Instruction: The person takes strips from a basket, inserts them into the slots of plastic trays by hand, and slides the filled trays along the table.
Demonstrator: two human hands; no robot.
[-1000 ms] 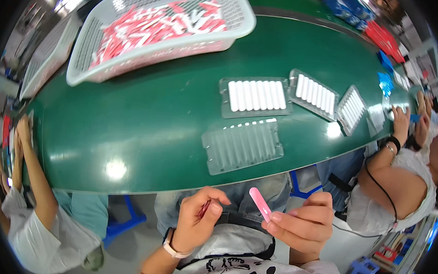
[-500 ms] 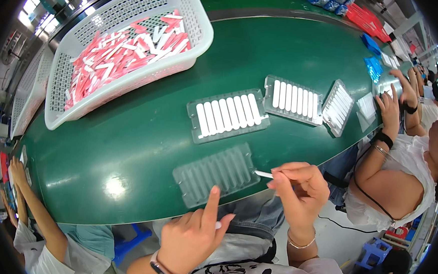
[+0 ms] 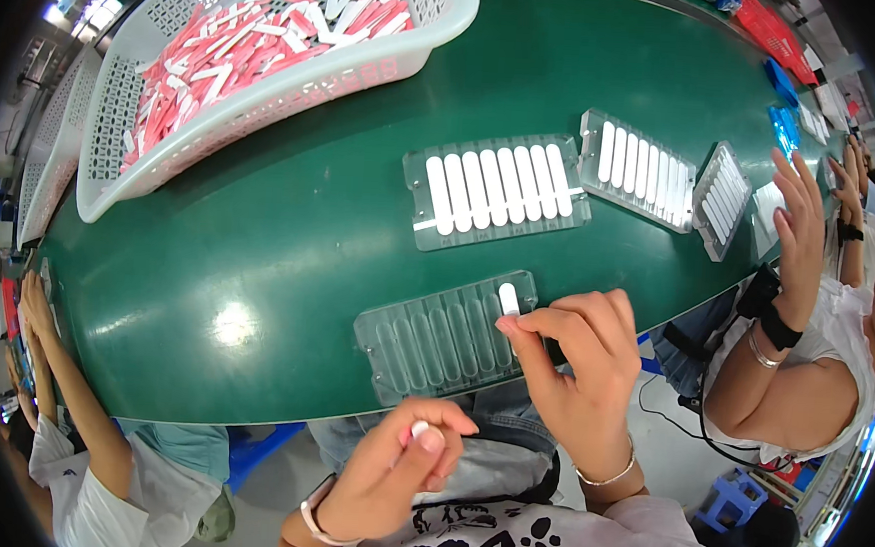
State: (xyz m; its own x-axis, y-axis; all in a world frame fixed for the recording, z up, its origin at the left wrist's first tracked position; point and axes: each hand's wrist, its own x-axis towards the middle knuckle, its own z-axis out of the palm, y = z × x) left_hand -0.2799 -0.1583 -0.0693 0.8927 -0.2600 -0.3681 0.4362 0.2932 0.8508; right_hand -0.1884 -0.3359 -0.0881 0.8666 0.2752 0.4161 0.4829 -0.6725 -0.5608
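As right hand (image 3: 581,358) pinches stick (image 3: 508,298) over tray (image 3: 404,357) | left hand (image 3: 391,463) curls round white piece (image 3: 419,429)

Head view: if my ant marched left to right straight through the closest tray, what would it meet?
A co-worker's hand at the far left, the clear grooved tray, the person's right hand pinching a small stick, another co-worker's black wristband.
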